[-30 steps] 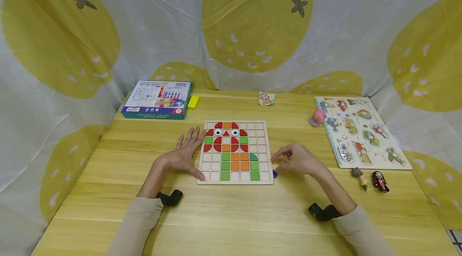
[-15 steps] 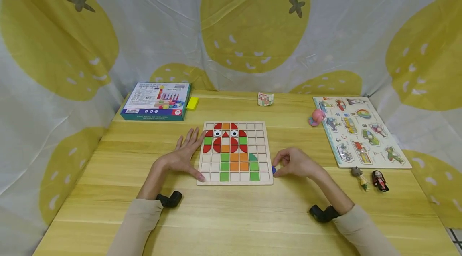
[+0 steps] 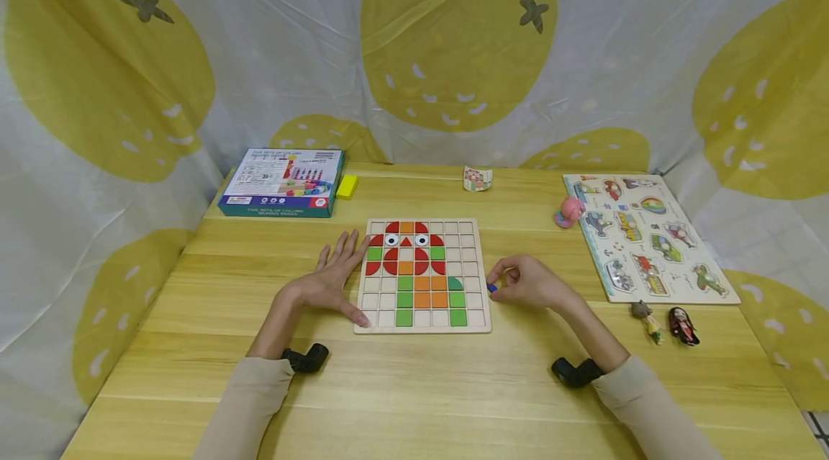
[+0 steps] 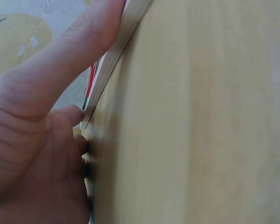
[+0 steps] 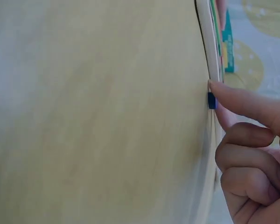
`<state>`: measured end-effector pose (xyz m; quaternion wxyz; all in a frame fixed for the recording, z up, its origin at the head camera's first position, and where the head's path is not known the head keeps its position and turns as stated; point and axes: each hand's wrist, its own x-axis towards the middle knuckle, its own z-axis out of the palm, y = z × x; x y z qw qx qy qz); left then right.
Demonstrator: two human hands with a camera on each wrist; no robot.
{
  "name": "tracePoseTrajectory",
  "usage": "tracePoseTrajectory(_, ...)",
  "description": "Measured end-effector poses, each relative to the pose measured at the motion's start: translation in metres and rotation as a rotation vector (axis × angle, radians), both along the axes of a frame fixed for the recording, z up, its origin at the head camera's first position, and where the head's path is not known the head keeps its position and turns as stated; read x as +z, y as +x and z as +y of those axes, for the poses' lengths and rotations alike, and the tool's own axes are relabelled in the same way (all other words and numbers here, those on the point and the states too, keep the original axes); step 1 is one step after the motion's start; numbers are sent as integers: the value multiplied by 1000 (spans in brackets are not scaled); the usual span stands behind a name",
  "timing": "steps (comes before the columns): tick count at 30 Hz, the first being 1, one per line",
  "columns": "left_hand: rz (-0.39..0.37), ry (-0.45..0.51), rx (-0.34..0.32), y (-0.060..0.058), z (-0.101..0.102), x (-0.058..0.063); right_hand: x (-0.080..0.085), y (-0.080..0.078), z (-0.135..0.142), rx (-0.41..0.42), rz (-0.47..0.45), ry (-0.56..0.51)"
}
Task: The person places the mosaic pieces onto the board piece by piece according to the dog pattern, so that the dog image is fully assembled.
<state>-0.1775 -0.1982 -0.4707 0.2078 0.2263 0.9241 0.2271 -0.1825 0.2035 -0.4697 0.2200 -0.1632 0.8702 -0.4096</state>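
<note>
A square wooden grid board (image 3: pixel 476 301) lies in the middle of the table, bearing red, orange, green and white-and-black eye tiles. My left hand (image 3: pixel 327 281) rests at its left side with fingers spread; the thumb presses the near left corner. In the left wrist view, that thumb (image 4: pixel 79 51) lies on the board's edge. Just off the board's right edge, my right hand (image 3: pixel 531 283) pinches a small blue piece (image 3: pixel 492 288) between thumb and forefinger, low by the table. The right wrist view shows the blue piece (image 5: pixel 212 100) edge-on, with its shape partly hidden by the fingers.
A boxed toy set (image 3: pixel 281 183) and a yellow block (image 3: pixel 347 186) stand at back left. A patterned card (image 3: pixel 478 178) lies at the back. On the right are a picture puzzle board (image 3: pixel 654 237), a pink toy (image 3: pixel 571 210) and two small figurines (image 3: pixel 683 326).
My right hand has taken the blue piece between thumb and forefinger, and the piece has shifted away from me along the board's right edge. The left hand has stayed in place.
</note>
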Motion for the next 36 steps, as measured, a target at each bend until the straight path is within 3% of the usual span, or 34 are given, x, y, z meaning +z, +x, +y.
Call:
tracePoseTrajectory(9,-6,3,2,0,1,0,6,-7,16,-188,93,177)
tracePoseTrajectory(13,-4,4,3,0,2,1,6,-13,29,-220,84,175)
tracePoseTrajectory(20,-5,8,2,0,2,3,3,-18,47,-24,-61,-51)
tracePoseTrajectory(23,-5,7,11,1,1,3,2,-20,47,23,-69,-47)
tracePoseTrajectory(28,-7,9,19,4,1,4,4,-22,38,26,5,25)
tracePoseTrajectory(36,1,-8,29,8,3,6,11,-28,-8,161,10,-20)
